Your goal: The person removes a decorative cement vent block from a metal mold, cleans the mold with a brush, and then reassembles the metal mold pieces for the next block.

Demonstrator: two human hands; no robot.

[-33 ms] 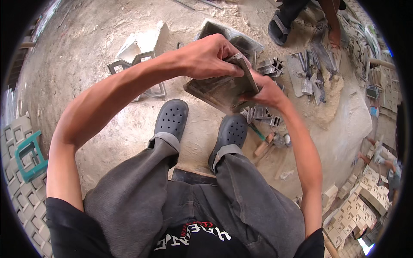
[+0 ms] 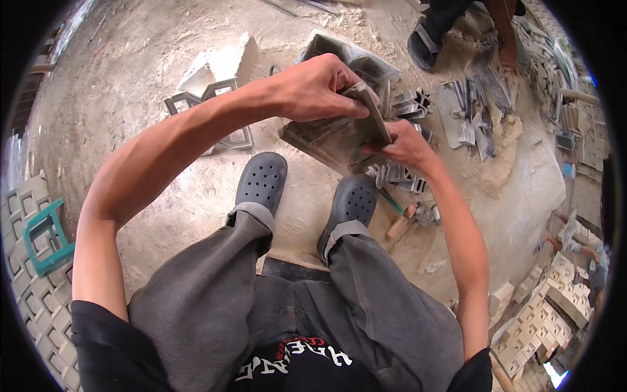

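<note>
Both my hands hold a dusty grey metal mould tilted in the air, above and between my feet. It has a flat inner face and a raised plate along its right side. My left hand grips the top edge of that plate, its thumb lying on the near side. From the right, my right hand clasps the same plate lower down, thumb on the inner face; its other fingers are partly hidden behind the plate. Beyond the mould, a box-shaped metal mould rests on the floor, partly covered by my left hand.
Left of it lie angular metal frames and a pale block. Ribbed metal pieces and a wooden-handled tool sit at the right. Another person's hand and sandalled foot are far right. A teal stool stands left.
My right hand, blurred by motion before, now shows clearly at the plate's edge. The mould has hardly moved, and my left hand keeps its grip.
</note>
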